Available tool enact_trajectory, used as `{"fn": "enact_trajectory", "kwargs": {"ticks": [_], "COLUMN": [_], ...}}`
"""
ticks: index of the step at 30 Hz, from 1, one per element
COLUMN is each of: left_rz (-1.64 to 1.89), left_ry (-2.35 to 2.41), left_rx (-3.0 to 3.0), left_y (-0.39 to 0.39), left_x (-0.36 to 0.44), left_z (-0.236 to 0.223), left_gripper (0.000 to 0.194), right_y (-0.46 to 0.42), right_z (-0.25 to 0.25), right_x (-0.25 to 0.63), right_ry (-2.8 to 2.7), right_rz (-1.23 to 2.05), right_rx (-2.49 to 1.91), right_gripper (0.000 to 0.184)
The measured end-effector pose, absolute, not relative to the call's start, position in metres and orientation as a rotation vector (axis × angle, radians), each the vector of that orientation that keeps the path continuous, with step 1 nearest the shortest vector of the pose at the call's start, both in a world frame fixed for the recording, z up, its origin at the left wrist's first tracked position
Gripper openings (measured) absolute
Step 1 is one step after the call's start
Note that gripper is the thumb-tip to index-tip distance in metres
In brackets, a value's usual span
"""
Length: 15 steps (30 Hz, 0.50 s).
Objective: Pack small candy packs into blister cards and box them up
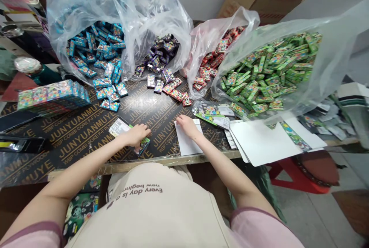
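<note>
My left hand (137, 134) is closed over a flat printed carton (144, 146), whose colourful green end shows below the fingers. A white label with a barcode (119, 127) shows to the left of that hand; whether it belongs to the same carton I cannot tell. Fingers curled, my right hand (186, 125) grips the upper left part of a white card (188, 144) lying at the table's front edge. Just beyond the right hand lie flat printed sleeves (213, 113) in green and black.
Clear plastic bags of small boxes line the back: blue (98, 44), purple (161, 50), red (221, 46) and green (268, 71). Some boxes spill onto the dark plywood table (138, 105). Stacked packs (53, 96) stand left; large white sheets (259, 144) overhang the front right edge.
</note>
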<state>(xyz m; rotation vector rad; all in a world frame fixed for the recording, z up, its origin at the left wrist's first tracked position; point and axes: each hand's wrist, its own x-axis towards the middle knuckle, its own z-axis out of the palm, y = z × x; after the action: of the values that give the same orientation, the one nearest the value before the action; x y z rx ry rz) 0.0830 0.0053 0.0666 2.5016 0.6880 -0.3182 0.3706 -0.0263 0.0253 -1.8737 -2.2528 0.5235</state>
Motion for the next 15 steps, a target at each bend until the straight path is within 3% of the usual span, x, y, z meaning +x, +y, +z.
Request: {"fn": "enact_trajectory", "kwargs": {"ticks": [3, 6, 8, 11, 15], "left_rz": [-0.117, 0.344, 0.586, 0.779, 0.888], "left_ry": [0.728, 0.85, 0.903, 0.939, 0.951], "left_rx": [2.289, 2.084, 1.96, 1.764, 1.584], "left_y": [0.013, 0.018, 0.016, 0.007, -0.008], "left_x": [0.079, 0.074, 0.075, 0.081, 0.089], "left_z": [0.086, 0.109, 0.115, 0.103, 0.08], "left_gripper": [0.041, 0.05, 0.055, 0.038, 0.027], "right_y": [-0.032, -0.029, -0.026, -0.024, -0.025], "right_z": [0.026, 0.037, 0.052, 0.078, 0.099], "right_x": [0.375, 0.378, 0.372, 0.346, 0.301], "right_ry": [-2.212, -2.108, -1.963, -1.713, -1.456], "right_rz": [0.535, 0.6, 0.674, 0.837, 1.027], "right_rx": [-1.882, -1.849, -1.749, -1.506, -1.274], "right_gripper": [0.017, 0.012, 0.021, 0.038, 0.036]}}
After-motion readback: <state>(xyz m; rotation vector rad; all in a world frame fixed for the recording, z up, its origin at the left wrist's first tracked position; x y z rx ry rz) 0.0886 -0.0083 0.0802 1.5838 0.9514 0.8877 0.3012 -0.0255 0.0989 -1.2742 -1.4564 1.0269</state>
